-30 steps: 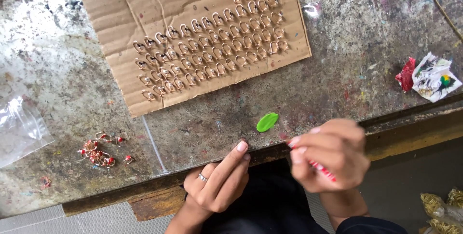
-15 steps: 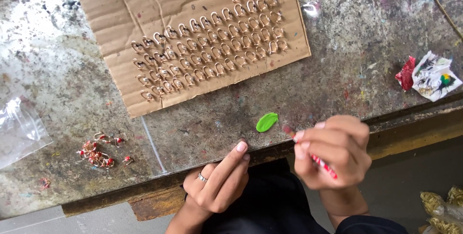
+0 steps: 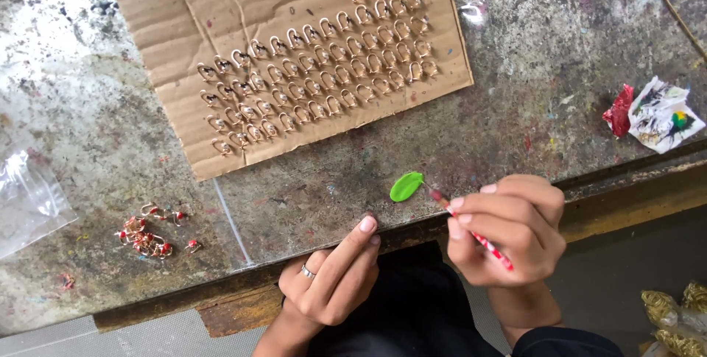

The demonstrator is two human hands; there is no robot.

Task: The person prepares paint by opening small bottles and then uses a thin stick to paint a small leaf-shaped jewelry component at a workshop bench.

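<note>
Head view: one camera looks down on a stained, paint-flecked surface (image 3: 560,70) and the person's two hands at its near edge.
Right hand (image 3: 508,228): its grip is closed around a thin red-and-white stick (image 3: 486,243), the tip aimed at the green patch.
Green patch (image 3: 406,186): a small leaf-shaped bit of green lying on the surface, just beside the stick's tip.
Left hand (image 3: 335,280): it holds nothing; the fingers are curled loosely, the fingertips rest on the surface edge, and one finger wears a ring.
Cardboard sheet (image 3: 294,55): lies farther back, carrying rows of small gold rings (image 3: 317,77).
Loose pieces (image 3: 151,232): a little heap of gold and red bits near the left side, beside a clear plastic bag (image 3: 29,199).
Crumpled scraps (image 3: 655,114): red and white, at the right.
Risk: the green patch sits near the surface edge, so a sideways slip of the tip could smear it or push it off.
Hard to make out: whether the tip touches the green; the stick's rear end is hidden in the palm; gold objects at the lower right are cut off.
</note>
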